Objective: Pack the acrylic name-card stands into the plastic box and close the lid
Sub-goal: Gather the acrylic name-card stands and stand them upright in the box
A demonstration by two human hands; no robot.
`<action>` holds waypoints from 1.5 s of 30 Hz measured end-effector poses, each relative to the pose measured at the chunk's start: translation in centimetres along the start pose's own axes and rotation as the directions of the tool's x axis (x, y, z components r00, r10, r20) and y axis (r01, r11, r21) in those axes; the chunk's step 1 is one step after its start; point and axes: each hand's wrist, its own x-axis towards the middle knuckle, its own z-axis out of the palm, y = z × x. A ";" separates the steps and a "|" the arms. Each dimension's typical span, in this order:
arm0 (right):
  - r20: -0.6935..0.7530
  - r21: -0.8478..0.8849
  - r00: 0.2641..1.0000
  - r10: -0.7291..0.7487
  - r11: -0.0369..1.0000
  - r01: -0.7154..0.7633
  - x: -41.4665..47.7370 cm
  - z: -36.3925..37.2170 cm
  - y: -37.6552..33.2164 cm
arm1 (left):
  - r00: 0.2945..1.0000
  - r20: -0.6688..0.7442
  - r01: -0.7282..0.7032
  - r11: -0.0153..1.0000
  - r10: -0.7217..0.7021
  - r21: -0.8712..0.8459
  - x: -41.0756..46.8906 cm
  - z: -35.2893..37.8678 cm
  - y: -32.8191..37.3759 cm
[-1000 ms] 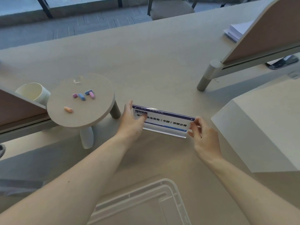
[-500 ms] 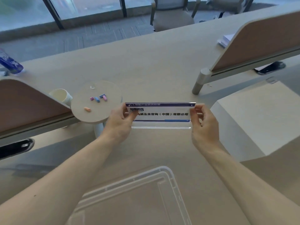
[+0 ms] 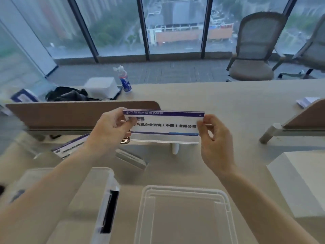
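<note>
Beige matte worktop (image 3: 228, 106) seen beneath. Clear ribbed plastic box (image 3: 184, 215) lying open, near edge. Acrylic name-card stand (image 3: 163, 126) held aloft above box; purple band, "(中国) 有限公司" legible. Ends pinched by left hand (image 3: 109, 131), right hand (image 3: 213, 143); each grip closed on stand.

The name-card stand (image 3: 163, 127) I hold is clear, glossy acrylic with a printed paper card inside, white with purple bands. Below it my plastic box (image 3: 182, 215) is translucent, smooth plastic with a milky rim. The bench (image 3: 228, 106) looks matt and smooth, pale beige. The divider panel (image 3: 70, 113) has a matt brown face. The chair (image 3: 253, 50) back is grey mesh cloth.
</note>
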 end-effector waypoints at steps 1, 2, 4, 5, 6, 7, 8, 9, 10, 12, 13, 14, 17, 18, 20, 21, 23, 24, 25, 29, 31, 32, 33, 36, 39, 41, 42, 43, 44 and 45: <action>0.029 0.015 1.000 -0.005 1.000 0.005 -0.5 1.7 -1.2 | 1.000 -0.025 0.015 0.999 -0.014 0.033 -1.0 -2.5 -0.4; 0.060 0.026 0.998 -0.019 1.000 0.017 -0.9 3.5 -2.4 | 0.998 -0.053 0.023 0.997 -0.019 0.079 -2.0 -5.0 -0.9; 0.130 0.036 0.990 -0.053 0.998 0.049 -1.9 7.4 -4.8 | 0.990 -0.142 0.028 0.980 0.000 0.199 -3.8 -9.8 -2.3; 0.165 0.041 0.984 -0.072 0.997 0.067 -2.4 9.5 -6.1 | 0.982 -0.190 0.031 0.970 0.015 0.239 -4.8 -12.0 -3.1; 0.196 0.043 0.976 -0.099 0.995 0.093 -3.1 11.6 -7.5 | 0.974 -0.223 0.029 0.963 0.033 0.269 -5.8 -14.2 -4.0; 0.226 0.040 0.965 -0.131 0.991 0.126 -3.8 13.8 -8.7 | 0.972 -0.229 0.019 0.949 0.057 0.316 -6.8 -16.1 -4.9; 0.257 0.039 0.952 -0.165 0.986 0.160 -4.6 16.0 -9.9 | 0.975 -0.208 0.006 0.926 0.078 0.376 -7.6 -17.9 -5.9; 0.293 0.039 0.936 -0.195 0.981 0.192 -5.4 18.2 -10.9 | 0.982 -0.167 -0.007 0.899 0.089 0.437 -8.3 -19.6 -6.9; 0.331 0.037 0.917 -0.222 0.974 0.223 -6.2 20.6 -11.7 | 0.989 -0.119 -0.022 0.879 0.089 0.476 -9.0 -21.1 -7.9; 0.401 0.017 0.876 -0.268 0.958 0.285 -7.6 25.1 -13.1 | 0.997 -0.026 -0.048 0.856 0.072 0.515 -9.9 -23.7 -10.3; 0.425 0.005 0.859 -0.285 0.950 0.313 -8.3 27.1 -13.6 | 0.998 0.010 -0.053 0.844 0.056 0.534 -10.4 -24.7 -11.5; 0.442 -0.005 0.847 -0.294 0.944 0.330 -8.9 29.0 -14.0 | 0.999 0.029 -0.050 0.834 0.040 0.549 -10.8 -25.7 -12.6; 0.450 -0.033 0.863 -0.228 0.962 0.271 -11.0 33.8 -14.6 | 1.000 -0.009 0.009 0.847 -0.004 0.532 -12.4 -28.0 -15.7; 0.440 -0.050 0.882 -0.170 0.976 0.213 -11.7 35.1 -14.6 | 0.999 -0.025 0.036 0.861 -0.027 0.507 -12.9 -28.6 -16.7; 0.430 -0.076 0.903 0.015 0.997 0.020 -13.4 37.1 -14.2 | 0.994 -0.047 0.113 0.889 -0.103 0.443 -13.9 -29.4 -18.6; 0.450 -0.089 0.884 0.129 0.991 -0.100 -14.5 38.1 -13.7 | 0.988 -0.062 0.155 0.901 -0.142 0.404 -14.3 -29.6 -19.6; 0.537 -0.105 0.766 0.353 0.929 -0.355 -17.0 39.8 -12.4 | 0.976 -0.091 0.215 0.918 -0.196 0.332 -15.0 -29.4 -21.7; 0.586 -0.101 0.686 0.432 0.879 -0.467 -18.3 40.8 -11.4 | 0.970 -0.108 0.239 0.922 -0.216 0.305 -15.2 -29.1 -22.8; 0.626 -0.095 0.611 0.484 0.826 -0.556 -19.6 41.7 -10.3 | 0.963 -0.121 0.267 0.921 -0.242 0.285 -15.6 -28.6 -23.8; 0.667 -0.089 0.480 0.570 0.700 -0.708 -23.1 44.6 -5.6 | 0.921 -0.074 0.390 0.892 -0.383 0.230 -16.9 -26.0 -27.8; 0.666 -0.129 0.441 0.602 0.675 -0.727 -24.2 45.5 -3.5 | 0.898 -0.016 0.431 0.874 -0.439 0.226 -17.3 -24.7 -30.1; 0.664 -0.152 0.424 0.616 0.666 -0.730 -24.5 45.8 -2.5 | 0.890 0.012 0.441 0.869 -0.455 0.223 -17.4 -24.1 -31.2; 0.664 -0.174 0.405 0.629 0.656 -0.734 -24.8 46.1 -1.5 | 0.881 0.033 0.453 0.863 -0.471 0.224 -17.5 -23.5 -32.3; 0.659 -0.256 0.338 0.672 0.623 -0.739 -25.2 47.2 0.7 | 0.861 0.045 0.483 0.842 -0.506 0.241 -17.5 -22.0 -35.1; 0.645 -0.313 0.303 0.702 0.604 -0.733 -25.4 49.0 2.2 | 0.837 0.021 0.526 0.815 -0.547 0.243 -16.9 -20.6 -37.6; 0.612 -0.343 0.286 0.738 0.573 -0.744 -26.0 50.3 3.5 | 0.828 0.007 0.541 0.802 -0.561 0.253 -16.4 -19.8 -39.0; 0.587 -0.358 0.278 0.760 0.552 -0.753 -26.3 50.9 4.1 | 0.823 0.007 0.547 0.796 -0.568 0.259 -16.2 -19.5 -39.4; 0.567 -0.366 0.272 0.778 0.534 -0.762 -26.5 51.5 4.7 | 0.815 0.009 0.557 0.788 -0.580 0.262 -16.1 -19.2 -39.6; 0.547 -0.369 0.262 0.795 0.509 -0.777 -26.7 52.0 5.1 | 0.808 0.012 0.566 0.781 -0.589 0.263 -15.9 -19.1 -39.7; 0.531 -0.372 0.249 0.810 0.487 -0.790 -26.7 52.4 5.4 | 0.803 0.015 0.571 0.776 -0.596 0.267 -15.8 -18.9 -39.8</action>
